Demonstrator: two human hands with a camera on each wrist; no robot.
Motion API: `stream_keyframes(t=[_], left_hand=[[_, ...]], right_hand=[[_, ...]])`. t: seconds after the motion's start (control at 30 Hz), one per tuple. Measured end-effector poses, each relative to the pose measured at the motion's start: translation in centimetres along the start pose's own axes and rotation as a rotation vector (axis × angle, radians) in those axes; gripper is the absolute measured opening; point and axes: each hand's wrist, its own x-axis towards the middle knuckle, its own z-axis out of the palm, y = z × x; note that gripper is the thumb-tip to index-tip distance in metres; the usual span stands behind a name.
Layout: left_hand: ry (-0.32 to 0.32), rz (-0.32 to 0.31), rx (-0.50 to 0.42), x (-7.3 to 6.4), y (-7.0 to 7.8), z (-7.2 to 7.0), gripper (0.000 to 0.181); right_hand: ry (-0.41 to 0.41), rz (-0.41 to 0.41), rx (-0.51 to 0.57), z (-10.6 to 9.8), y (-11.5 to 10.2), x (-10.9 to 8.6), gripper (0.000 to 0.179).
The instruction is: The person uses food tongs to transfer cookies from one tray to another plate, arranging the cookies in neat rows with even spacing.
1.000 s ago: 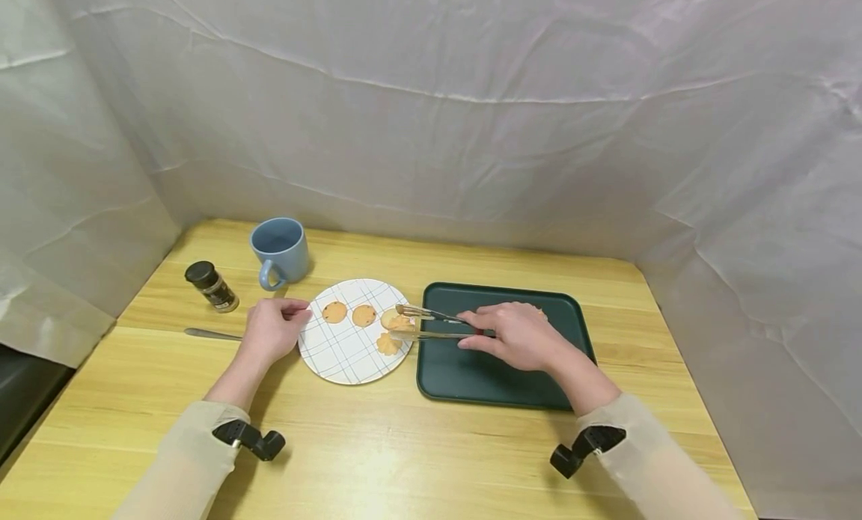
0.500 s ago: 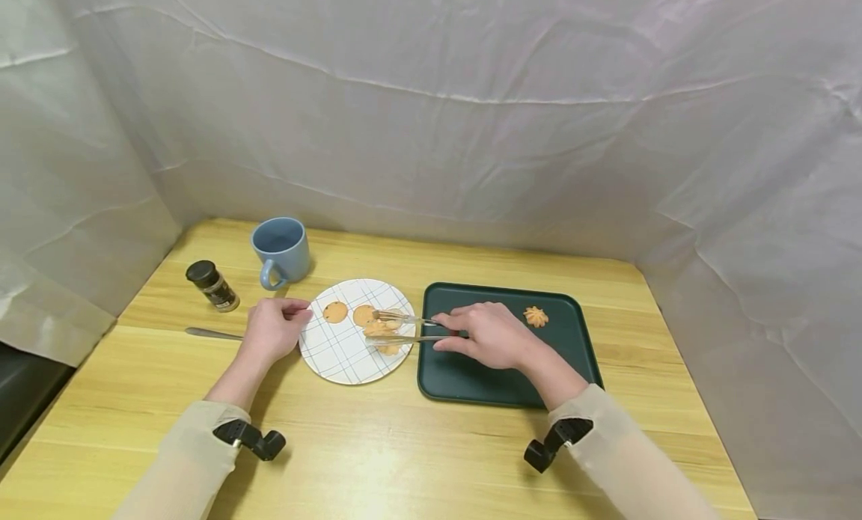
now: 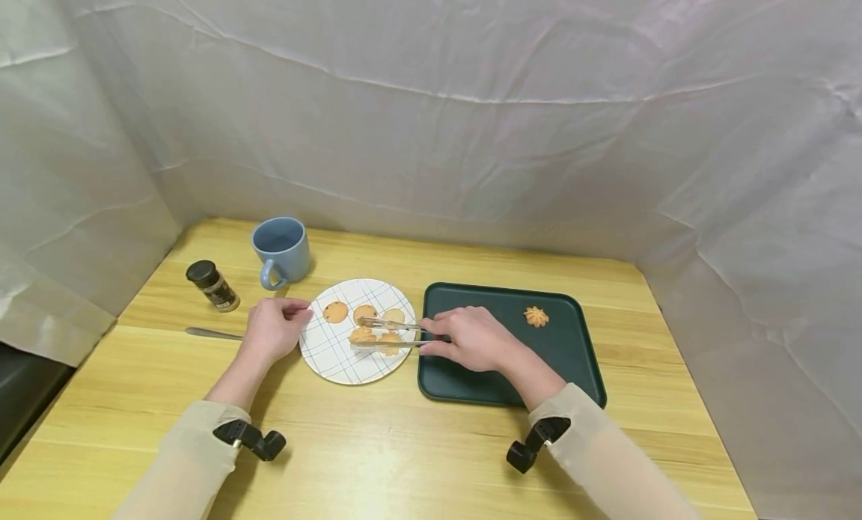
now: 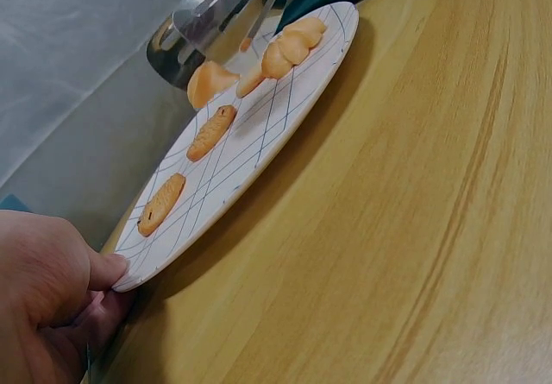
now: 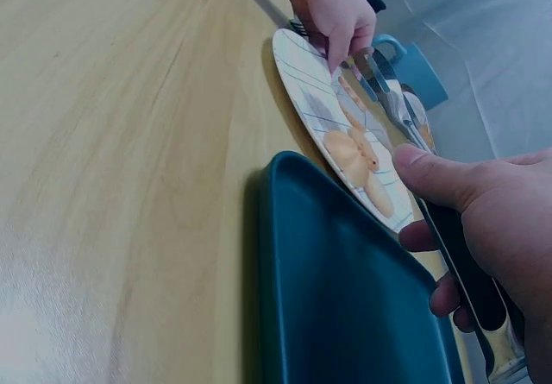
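Observation:
My left hand pinches the left rim of a white plate with thin crossing lines. My right hand grips metal tongs, whose dark handle shows in the right wrist view. Between the tong tips, over the plate, is a piped cookie. Two speckled round cookies lie in a row on the plate, with a pale round cookie to their right. Just below that one, partly behind the tongs, lies a flower-shaped cookie.
A dark green tray stands right of the plate, holding a flower-shaped cookie. Behind the plate is a blue mug. At left are a black-capped jar and a fork partly under the left hand.
My right hand has moved left from over the tray, carrying the tongs and the piped cookie further over the plate. The tray's cookie has come into full view. My left hand stays put.

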Motion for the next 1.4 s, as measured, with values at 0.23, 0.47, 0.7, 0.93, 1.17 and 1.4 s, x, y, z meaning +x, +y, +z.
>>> stream_keyframes(t=[0.23, 0.47, 0.7, 0.93, 1.17, 1.4], left_hand=[[-0.002, -0.004, -0.002, 0.0, -0.1, 0.0, 0.024], [-0.009, -0.008, 0.003, 0.0, -0.3, 0.1, 0.025], [-0.005, 0.002, 0.006, 0.0, -0.3, 0.1, 0.025], [0.001, -0.003, 0.002, 0.0, -0.1, 0.2, 0.024], [-0.006, -0.008, 0.002, 0.0, -0.1, 0.1, 0.024], [-0.002, -0.001, 0.004, 0.1, -0.2, 0.1, 0.025]], right_hand=[[0.001, -0.004, -0.008, 0.3, -0.5, 0.4, 0.053], [-0.004, -0.006, -0.029, 0.4, -0.8, 0.7, 0.052], [-0.005, -0.007, -0.042, 0.6, -0.9, 0.9, 0.051], [-0.013, -0.002, -0.047, 0.7, -0.8, 1.1, 0.052], [-0.018, -0.006, -0.048, 0.8, -0.9, 1.1, 0.051], [-0.015, -0.01, -0.044, 1.0, -0.8, 1.3, 0.051]])
